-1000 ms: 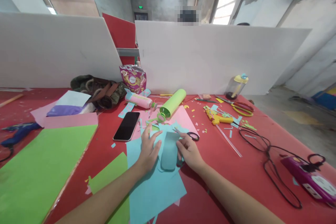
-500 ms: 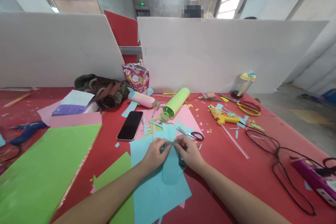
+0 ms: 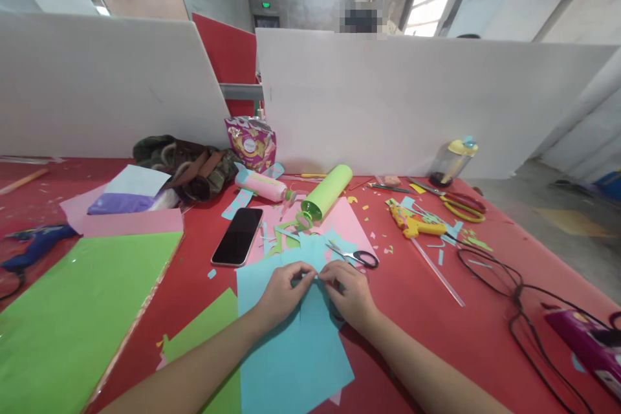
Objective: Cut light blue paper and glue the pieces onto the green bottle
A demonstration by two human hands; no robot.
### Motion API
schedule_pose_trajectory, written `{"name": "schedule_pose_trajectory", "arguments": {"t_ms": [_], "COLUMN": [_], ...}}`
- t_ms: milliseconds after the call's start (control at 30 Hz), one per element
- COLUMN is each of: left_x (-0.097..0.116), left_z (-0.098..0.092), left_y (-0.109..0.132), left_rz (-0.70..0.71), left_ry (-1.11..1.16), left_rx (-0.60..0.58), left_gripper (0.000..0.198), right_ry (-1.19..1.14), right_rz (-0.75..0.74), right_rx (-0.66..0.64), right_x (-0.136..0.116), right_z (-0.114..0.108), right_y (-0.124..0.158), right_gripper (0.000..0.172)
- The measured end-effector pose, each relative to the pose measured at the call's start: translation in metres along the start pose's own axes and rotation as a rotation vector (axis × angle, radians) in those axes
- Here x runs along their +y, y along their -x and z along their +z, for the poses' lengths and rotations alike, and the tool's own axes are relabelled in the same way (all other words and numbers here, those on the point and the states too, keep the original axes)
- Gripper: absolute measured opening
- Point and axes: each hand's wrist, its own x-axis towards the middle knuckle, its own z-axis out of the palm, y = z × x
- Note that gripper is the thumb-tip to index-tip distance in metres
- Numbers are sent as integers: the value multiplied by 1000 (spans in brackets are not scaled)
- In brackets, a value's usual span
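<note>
My left hand [image 3: 283,291] and my right hand [image 3: 348,292] meet over a folded piece of light blue paper [image 3: 315,310], each pinching its top edge with closed fingers. The piece lies on larger light blue sheets [image 3: 291,362] on the red table [image 3: 417,336]. Small black-handled scissors [image 3: 356,255] lie just beyond my right hand. A black phone [image 3: 237,244] rests beyond my left hand.
A green roll [image 3: 327,190], a pink bottle [image 3: 262,185], a yellow glue gun [image 3: 416,226], red-handled scissors [image 3: 456,202] and black cables [image 3: 504,278] lie around. Big green sheets [image 3: 72,317] cover the left. White boards [image 3: 398,103] wall the back. Someone's head shows behind them.
The curled blue piece that my hands held apart has been pressed flat and its top edge pinched between both hands, which have come together.
</note>
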Motion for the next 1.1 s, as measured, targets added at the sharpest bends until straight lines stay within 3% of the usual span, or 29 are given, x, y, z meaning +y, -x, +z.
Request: {"name": "schedule_pose_trajectory", "arguments": {"t_ms": [267,533,1100], "left_x": [0,-1,-2], "left_z": [-2,0,2], "left_y": [0,2,3], "left_rz": [-28,-23,7], "left_ry": [-18,-63,-118], "left_rx": [3,15,73], "left_gripper": [24,22,17], "right_ry": [78,140,159], "right_rz": [68,172,207], "right_rx": [-19,-53,-63], "right_x": [-3,-1,-2], "right_z": [0,-1,0], "right_y": [-1,-1,0], "right_gripper": [7,14,14]}}
